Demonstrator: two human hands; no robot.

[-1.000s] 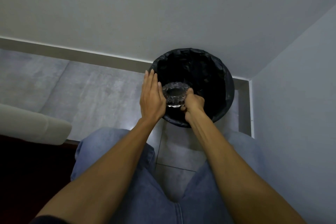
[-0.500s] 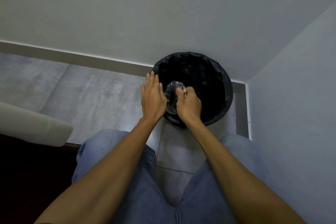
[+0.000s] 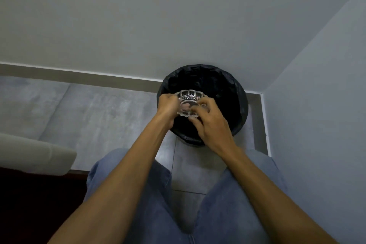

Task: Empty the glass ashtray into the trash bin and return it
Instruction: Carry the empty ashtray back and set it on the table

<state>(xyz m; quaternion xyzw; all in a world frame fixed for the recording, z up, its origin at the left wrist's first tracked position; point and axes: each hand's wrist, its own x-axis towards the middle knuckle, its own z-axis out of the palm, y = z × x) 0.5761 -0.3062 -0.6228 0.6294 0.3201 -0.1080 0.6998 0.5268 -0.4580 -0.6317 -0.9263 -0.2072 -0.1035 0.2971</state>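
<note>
Over the bin, corner of the room: both hands are up above the open mouth of the trash bin (image 3: 233, 93), which sits on the floor right where the two walls meet.

Ashtray: the glass ashtray (image 3: 189, 103) is held in the air over the near-left part of the bin opening, tipped so its scalloped rim faces away from the camera and the round base faces back toward the person. Can't tell if anything's left inside, the glass is too see-through and glary.

Left hand: the left hand (image 3: 168, 105) has it by the left edge, fingers curled around the rim, properly gripping.

Right hand: the right hand (image 3: 213, 125) is on the right and near side, fingers (image 3: 204, 103) bent over the base and rim, so it's holding on too.

Bin: round, black liner (image 3: 240, 123) folded over the edge, inside is just dark, can't make out contents.

Floor: grey tiles (image 3: 95, 113), pale skirting along the wall.

Person: blue jeans (image 3: 227, 214), knees either side, bin sits just ahead of them.

Left edge: pale padded thing (image 3: 35, 154), looks like a sofa arm, well apart from the bin.
</note>
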